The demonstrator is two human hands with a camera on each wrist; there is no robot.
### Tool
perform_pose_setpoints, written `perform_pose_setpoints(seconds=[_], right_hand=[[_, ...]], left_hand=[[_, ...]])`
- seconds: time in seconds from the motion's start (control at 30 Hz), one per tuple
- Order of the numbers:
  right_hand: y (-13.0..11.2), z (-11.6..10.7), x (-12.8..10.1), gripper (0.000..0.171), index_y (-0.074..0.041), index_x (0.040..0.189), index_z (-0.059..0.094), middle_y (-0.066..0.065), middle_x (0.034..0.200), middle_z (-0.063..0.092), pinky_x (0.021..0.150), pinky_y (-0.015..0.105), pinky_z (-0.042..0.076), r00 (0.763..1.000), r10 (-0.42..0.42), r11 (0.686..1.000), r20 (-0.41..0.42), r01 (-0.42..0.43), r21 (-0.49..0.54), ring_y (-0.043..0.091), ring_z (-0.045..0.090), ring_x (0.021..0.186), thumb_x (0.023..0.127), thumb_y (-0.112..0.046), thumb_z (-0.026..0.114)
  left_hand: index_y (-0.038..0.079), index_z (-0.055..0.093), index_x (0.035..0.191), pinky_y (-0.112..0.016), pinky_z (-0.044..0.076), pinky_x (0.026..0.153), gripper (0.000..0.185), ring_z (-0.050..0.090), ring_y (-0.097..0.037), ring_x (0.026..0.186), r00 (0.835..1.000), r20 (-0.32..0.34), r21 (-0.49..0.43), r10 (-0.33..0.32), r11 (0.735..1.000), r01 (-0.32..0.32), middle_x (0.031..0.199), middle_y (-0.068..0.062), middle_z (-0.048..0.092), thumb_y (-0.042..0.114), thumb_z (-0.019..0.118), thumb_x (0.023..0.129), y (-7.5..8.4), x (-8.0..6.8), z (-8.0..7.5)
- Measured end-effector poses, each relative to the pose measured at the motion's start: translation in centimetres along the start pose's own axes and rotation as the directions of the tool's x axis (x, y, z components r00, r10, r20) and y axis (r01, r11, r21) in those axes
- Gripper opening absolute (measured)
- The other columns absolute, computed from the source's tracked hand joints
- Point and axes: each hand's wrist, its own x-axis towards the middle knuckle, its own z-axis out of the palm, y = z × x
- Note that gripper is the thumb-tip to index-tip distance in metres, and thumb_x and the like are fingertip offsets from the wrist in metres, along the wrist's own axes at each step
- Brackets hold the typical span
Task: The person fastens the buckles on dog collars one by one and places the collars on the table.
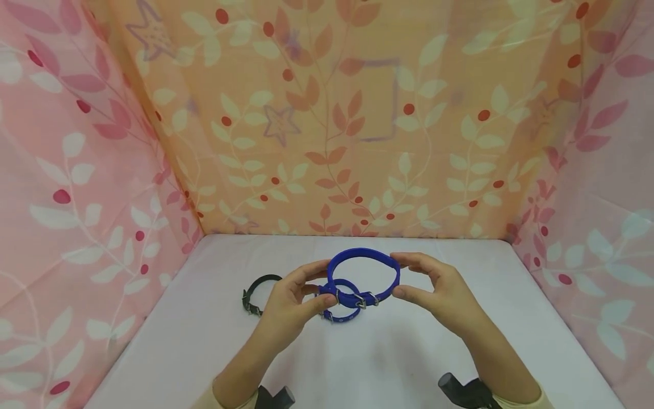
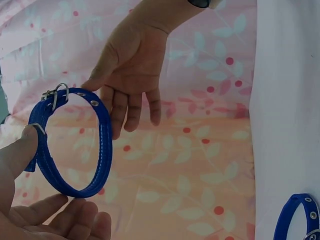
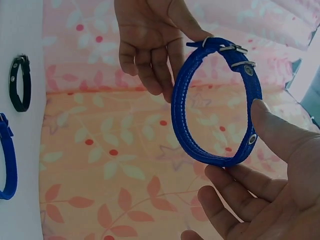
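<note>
Both hands hold a large blue collar [image 1: 364, 255] upright as a loop above the white table [image 1: 409, 363]. My left hand [image 1: 331, 282] pinches its left side near the metal buckle [image 1: 360, 301], thumb in front and fingers behind. On the opposite side, my right hand [image 1: 394, 275] grips it between thumb and fingers. The left wrist view shows the blue collar [image 2: 102, 150] between my left hand [image 2: 47, 167] and the right hand [image 2: 100, 110]. The right wrist view shows the blue collar [image 3: 182, 100], my right hand [image 3: 235, 140] and the left hand [image 3: 187, 67].
A smaller blue collar [image 1: 342, 315] lies on the table just under the held one. A black collar [image 1: 255, 289] lies further left. Leaf-patterned fabric walls [image 1: 327, 142] close the table at the back and on both sides.
</note>
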Motion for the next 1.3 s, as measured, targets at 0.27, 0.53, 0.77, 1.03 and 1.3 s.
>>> perform_pose_setpoints(seconds=[0.27,0.53,0.77,1.03,1.3], right_hand=[[0.6,0.0,-0.2,0.051,-0.024,0.136,0.064,-0.002,0.129,0.07,0.103,0.072,0.038,1.0,0.006,1.0,0.005,-0.006,-0.01,0.031,0.056,0.127,0.089,-0.029,0.082],[2.4,0.2,-0.3,0.052,-0.023,0.137,0.063,0.0,0.13,0.069,0.104,0.069,0.04,1.0,-0.011,0.999,-0.002,0.011,-0.031,0.03,0.056,0.128,0.089,-0.029,0.082],[4.3,-0.6,-0.4,0.055,-0.026,0.139,0.062,-0.003,0.131,0.068,0.103,0.065,0.042,1.0,0.011,0.998,-0.006,-0.012,-0.065,0.026,0.056,0.128,0.088,-0.032,0.082],[6.5,-1.5,-0.3,0.053,-0.024,0.138,0.063,-0.006,0.131,0.065,0.103,0.021,0.045,0.999,-0.041,0.993,-0.007,0.04,-0.114,0.004,0.054,0.124,0.089,-0.027,0.082],[7.9,-2.3,-0.4,0.055,-0.024,0.14,0.061,-0.004,0.131,0.066,0.102,0.028,0.048,1.0,-0.01,0.986,-0.013,0.007,-0.164,0.003,0.054,0.122,0.09,-0.031,0.081]], left_hand=[[0.025,0.063,0.137,-0.027,0.054,0.097,0.056,0.058,-0.017,0.124,0.999,0.013,0.072,0.037,0.997,-0.038,0.134,0.003,0.064,0.026,0.085,0.085,-1.3,0.8,0.1],[0.024,0.064,0.136,-0.036,0.054,0.1,0.056,0.057,-0.023,0.127,0.998,0.028,0.117,0.06,0.991,-0.063,0.133,0.005,0.064,0.028,0.085,0.085,-2.3,1.8,0.4],[0.031,0.063,0.137,-0.042,0.054,0.097,0.058,0.058,-0.017,0.12,0.999,0.038,0.19,0.031,0.981,-0.037,0.134,0.011,0.062,0.04,0.085,0.084,-3.2,2.7,1.5],[0.033,0.064,0.136,-0.041,0.053,0.093,0.056,0.055,-0.019,0.123,0.998,0.062,0.23,-0.01,0.973,-0.005,0.135,0.009,0.062,0.038,0.085,0.084,-4.3,4.2,2.7],[0.032,0.065,0.136,-0.031,0.053,0.09,0.057,0.056,-0.015,0.118,0.997,0.076,0.318,-0.013,0.948,-0.011,0.133,0.01,0.062,0.036,0.087,0.083,-5.1,6.0,4.0]])
